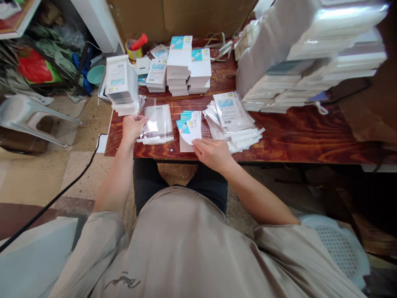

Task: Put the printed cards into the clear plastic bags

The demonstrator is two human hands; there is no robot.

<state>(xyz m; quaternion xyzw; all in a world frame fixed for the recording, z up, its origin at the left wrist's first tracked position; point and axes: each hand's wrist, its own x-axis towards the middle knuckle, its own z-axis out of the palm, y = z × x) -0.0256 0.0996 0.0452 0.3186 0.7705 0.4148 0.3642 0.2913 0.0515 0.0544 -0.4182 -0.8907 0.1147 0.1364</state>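
Observation:
My left hand (pixel 134 127) is closed, thumb and fingers pinching the left edge of a clear plastic bag (pixel 152 125) on a small fanned pile of such bags. My right hand (pixel 214 154) grips the near corner of a printed card (pixel 189 131), white with a blue picture, and the card curls upward there. Beneath it, more cards of the same print lie fanned out. Right of these cards is a loose pile of bagged cards (pixel 230 111), the top one showing a barcode and blue print.
Card stacks (pixel 179 68) stand along the back, with a tall stack of packed cards (pixel 120 78) at the left. Large piles of plastic-wrapped packs (pixel 279 49) rise at the right. A yellow tape roll (pixel 134 50) sits behind. A white stool (pixel 34 118) stands on the floor.

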